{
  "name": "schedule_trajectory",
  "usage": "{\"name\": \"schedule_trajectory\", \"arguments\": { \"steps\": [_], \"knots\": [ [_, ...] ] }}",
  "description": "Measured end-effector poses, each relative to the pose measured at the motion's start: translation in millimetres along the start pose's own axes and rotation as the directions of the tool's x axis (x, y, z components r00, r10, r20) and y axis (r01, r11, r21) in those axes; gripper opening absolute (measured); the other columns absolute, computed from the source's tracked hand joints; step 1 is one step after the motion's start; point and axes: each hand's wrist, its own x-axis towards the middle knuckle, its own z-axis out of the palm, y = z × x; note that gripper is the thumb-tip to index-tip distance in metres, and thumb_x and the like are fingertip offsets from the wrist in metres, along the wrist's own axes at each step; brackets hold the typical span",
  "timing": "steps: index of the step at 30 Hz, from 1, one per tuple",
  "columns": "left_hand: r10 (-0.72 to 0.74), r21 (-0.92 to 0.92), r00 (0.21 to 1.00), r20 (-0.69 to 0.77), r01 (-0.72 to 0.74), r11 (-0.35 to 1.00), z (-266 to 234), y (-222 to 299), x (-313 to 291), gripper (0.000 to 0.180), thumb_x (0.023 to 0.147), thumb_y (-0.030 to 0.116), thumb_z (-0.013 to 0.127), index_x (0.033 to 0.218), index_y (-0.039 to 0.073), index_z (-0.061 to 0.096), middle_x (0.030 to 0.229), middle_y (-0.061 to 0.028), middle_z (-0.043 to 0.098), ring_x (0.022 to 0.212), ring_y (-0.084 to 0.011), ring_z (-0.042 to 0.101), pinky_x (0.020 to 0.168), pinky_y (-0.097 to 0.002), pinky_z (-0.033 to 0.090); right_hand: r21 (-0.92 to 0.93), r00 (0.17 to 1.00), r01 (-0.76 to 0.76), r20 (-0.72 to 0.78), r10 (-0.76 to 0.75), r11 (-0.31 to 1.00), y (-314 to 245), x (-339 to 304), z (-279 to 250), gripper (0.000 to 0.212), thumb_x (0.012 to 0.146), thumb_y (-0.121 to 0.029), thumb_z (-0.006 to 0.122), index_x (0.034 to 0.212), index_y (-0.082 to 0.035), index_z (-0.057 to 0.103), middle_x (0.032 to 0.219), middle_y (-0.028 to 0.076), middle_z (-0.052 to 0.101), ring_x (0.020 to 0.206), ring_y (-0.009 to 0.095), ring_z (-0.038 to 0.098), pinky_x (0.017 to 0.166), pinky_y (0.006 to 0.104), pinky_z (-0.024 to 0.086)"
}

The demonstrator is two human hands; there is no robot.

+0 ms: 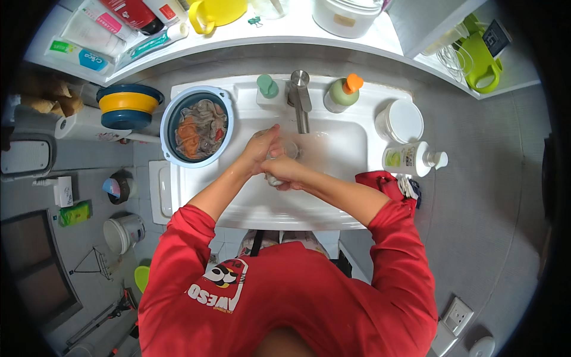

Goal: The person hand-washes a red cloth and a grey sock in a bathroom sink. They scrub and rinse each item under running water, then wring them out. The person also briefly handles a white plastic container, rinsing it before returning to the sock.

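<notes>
Over the white sink [333, 205], below the faucet [301, 101], my two hands are pressed close together and wet. My right hand [284, 171] is closed round a small pale grey bundle [273, 179], which looks like wet cloth; only a bit shows below the fingers. My left hand [262, 150] is held against it with bent fingers, and the right hand partly hides what it grips. To the left, a blue basin [228, 122] on the sink's edge holds crumpled wet grey cloths [208, 113] and an orange-brown one [189, 137].
Behind the sink stand a green-topped dispenser [267, 87] and a green bottle with an orange cap [345, 94]. At the right are a white tub [399, 121], a pump bottle [414, 159] and red cloth [386, 183]. A white shelf [262, 37] overhangs the back.
</notes>
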Motion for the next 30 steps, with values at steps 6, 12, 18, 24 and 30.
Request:
{"name": "schedule_trajectory", "arguments": {
  "steps": [6,12,18,24,30],
  "knots": [
    [0.115,0.018,0.904,-0.412,-0.118,0.993,-29,-66,27,0.034,0.092,0.025,0.042,0.062,0.011,0.034,0.05,0.0004,0.029,0.041,-0.0129,0.027,0.045,-0.0287,0.033,-0.708,0.888,0.057,-0.286,-0.36,0.704,75,74,-13,0.028,0.073,-0.031,0.057,0.081,-0.004,0.057,0.063,0.016,0.06,0.059,0.029,0.06,0.054,0.0414,0.046],
    [0.09,-0.04,0.722,-0.686,-0.161,0.986,-51,-115,39,0.027,0.088,0.021,0.048,0.067,0.006,0.043,0.057,-0.0049,0.044,0.05,-0.0174,0.044,0.052,-0.0304,0.041,-0.844,0.79,0.148,-0.212,-0.575,0.515,119,101,-27,0.029,0.073,-0.025,0.058,0.093,-0.004,0.058,0.08,0.02,0.062,0.076,0.035,0.06,0.068,0.0417,0.047],
    [0.422,0.459,0.789,-0.447,-0.203,0.865,-63,-112,-16,0.011,0.078,0.01,0.061,0.082,0.003,0.054,0.078,-0.0058,0.056,0.076,-0.0144,0.053,0.068,-0.0257,0.044,-0.334,0.925,0.319,-0.093,-0.368,0.887,107,72,-16,0.024,0.068,-0.016,0.066,0.087,-0.004,0.061,0.077,0.011,0.065,0.074,0.027,0.062,0.067,0.0374,0.048],
    [0.866,0.866,0.438,-0.241,-0.306,0.395,-129,-81,-97,0.009,0.077,-0.006,0.054,0.079,0.003,0.051,0.079,-0.0051,0.056,0.075,-0.0144,0.054,0.073,-0.0251,0.042,-0.497,0.715,-0.168,-0.656,-0.242,0.852,136,122,-105,0.023,0.08,-0.018,0.053,0.088,0.001,0.061,0.081,0.012,0.064,0.078,0.021,0.062,0.065,0.0355,0.048],
    [0.758,0.993,0.644,-0.107,0.102,0.054,-174,-56,-148,0.023,0.067,0.0,0.064,0.088,0.002,0.055,0.092,-0.0143,0.055,0.092,-0.0317,0.05,0.083,-0.0378,0.041,-0.445,0.629,-0.085,-0.718,-0.298,0.892,162,178,-116,0.032,0.085,-0.025,0.045,0.091,0.002,0.059,0.086,0.017,0.063,0.08,0.031,0.061,0.067,0.0432,0.046]
  ]
}}
